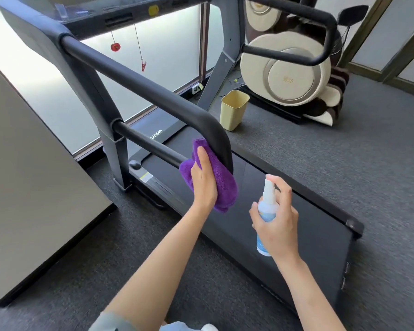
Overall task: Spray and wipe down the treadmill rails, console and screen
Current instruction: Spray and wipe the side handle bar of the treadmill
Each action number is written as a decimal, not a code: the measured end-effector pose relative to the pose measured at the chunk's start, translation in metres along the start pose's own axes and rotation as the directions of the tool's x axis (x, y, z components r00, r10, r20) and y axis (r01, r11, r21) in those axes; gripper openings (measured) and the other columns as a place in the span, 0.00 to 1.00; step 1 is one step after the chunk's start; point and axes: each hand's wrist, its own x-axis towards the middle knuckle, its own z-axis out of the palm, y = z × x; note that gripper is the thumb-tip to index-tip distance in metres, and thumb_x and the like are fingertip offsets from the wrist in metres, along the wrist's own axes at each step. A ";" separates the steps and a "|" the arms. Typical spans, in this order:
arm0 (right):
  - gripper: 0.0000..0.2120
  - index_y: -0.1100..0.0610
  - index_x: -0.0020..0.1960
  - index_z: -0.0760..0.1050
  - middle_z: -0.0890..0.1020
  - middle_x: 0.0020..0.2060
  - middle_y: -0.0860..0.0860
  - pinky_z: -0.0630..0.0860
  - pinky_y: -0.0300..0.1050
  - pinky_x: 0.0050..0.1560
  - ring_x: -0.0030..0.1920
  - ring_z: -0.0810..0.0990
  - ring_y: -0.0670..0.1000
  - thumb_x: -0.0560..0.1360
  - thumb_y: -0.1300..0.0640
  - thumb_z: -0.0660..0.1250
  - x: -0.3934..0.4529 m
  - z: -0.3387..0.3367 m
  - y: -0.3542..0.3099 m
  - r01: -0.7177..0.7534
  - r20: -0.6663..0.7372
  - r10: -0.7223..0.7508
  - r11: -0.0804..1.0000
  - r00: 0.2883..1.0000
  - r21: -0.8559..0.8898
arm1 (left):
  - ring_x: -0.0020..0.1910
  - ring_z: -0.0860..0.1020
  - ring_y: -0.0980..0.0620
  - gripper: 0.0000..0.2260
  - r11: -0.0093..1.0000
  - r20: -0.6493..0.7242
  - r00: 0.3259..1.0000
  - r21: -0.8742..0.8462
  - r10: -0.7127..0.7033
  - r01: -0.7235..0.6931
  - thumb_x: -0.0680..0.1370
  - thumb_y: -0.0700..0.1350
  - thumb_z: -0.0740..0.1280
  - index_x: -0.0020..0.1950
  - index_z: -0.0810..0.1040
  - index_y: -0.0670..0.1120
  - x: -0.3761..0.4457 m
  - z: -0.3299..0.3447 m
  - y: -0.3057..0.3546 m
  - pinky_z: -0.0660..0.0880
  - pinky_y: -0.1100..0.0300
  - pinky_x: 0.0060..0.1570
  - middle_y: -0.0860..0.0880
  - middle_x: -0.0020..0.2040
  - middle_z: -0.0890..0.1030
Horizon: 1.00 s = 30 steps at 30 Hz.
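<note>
The left hand presses a purple cloth flat-fingered against the rail's bent end; the right hand grips an upright spray bottle (nozzle pointing toward the rail).

I count two hands: my left hand and my right hand. One purple cloth, one spray bottle, one treadmill with two side rails I can see, one yellow bin, one massage chair, and two red tags hanging from the console.
</note>
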 end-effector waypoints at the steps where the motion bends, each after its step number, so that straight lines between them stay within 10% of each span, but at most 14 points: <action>1: 0.33 0.41 0.66 0.63 0.80 0.50 0.55 0.81 0.54 0.42 0.37 0.79 0.54 0.72 0.68 0.70 -0.001 0.000 0.000 0.003 0.003 -0.003 1.000 1.000 -0.001 | 0.35 0.72 0.58 0.29 0.994 0.033 0.997 0.080 0.070 -0.072 0.78 0.65 0.48 0.41 0.73 0.41 0.001 -0.006 -0.003 0.72 0.60 0.44 0.49 0.36 0.74; 7: 0.33 0.41 0.66 0.62 0.80 0.49 0.53 0.81 0.51 0.41 0.36 0.79 0.54 0.72 0.68 0.70 -0.004 -0.006 -0.002 0.018 -0.011 -0.018 1.000 1.000 0.019 | 0.42 0.78 0.48 0.34 0.955 0.073 0.996 0.286 0.057 -0.076 0.82 0.62 0.45 0.43 0.75 0.35 0.013 -0.011 0.002 0.72 0.52 0.53 0.39 0.40 0.80; 17: 0.31 0.44 0.66 0.63 0.80 0.49 0.55 0.80 0.49 0.39 0.37 0.79 0.53 0.73 0.69 0.69 0.020 -0.002 -0.011 0.068 0.026 -0.070 0.994 0.997 0.090 | 0.36 0.70 0.65 0.12 0.977 -0.164 0.964 0.059 0.210 -0.203 0.83 0.54 0.54 0.54 0.70 0.47 -0.018 0.017 0.036 0.66 0.70 0.45 0.61 0.36 0.69; 22: 0.31 0.47 0.66 0.63 0.79 0.47 0.56 0.73 0.29 0.42 0.37 0.75 0.43 0.72 0.70 0.70 0.053 0.014 -0.009 0.133 0.025 -0.135 0.989 0.991 0.059 | 0.31 0.73 0.64 0.14 0.976 -0.138 0.972 0.139 0.190 -0.170 0.77 0.59 0.62 0.53 0.70 0.50 -0.007 0.012 0.020 0.70 0.65 0.39 0.63 0.30 0.75; 30: 0.31 0.48 0.66 0.63 0.79 0.47 0.54 0.77 0.38 0.39 0.36 0.77 0.49 0.72 0.70 0.70 0.093 0.028 -0.004 0.178 0.038 -0.183 0.979 0.982 0.099 | 0.35 0.74 0.58 0.20 0.974 -0.200 0.957 0.130 0.211 -0.188 0.71 0.65 0.61 0.52 0.70 0.50 -0.007 0.013 0.016 0.73 0.57 0.45 0.63 0.33 0.76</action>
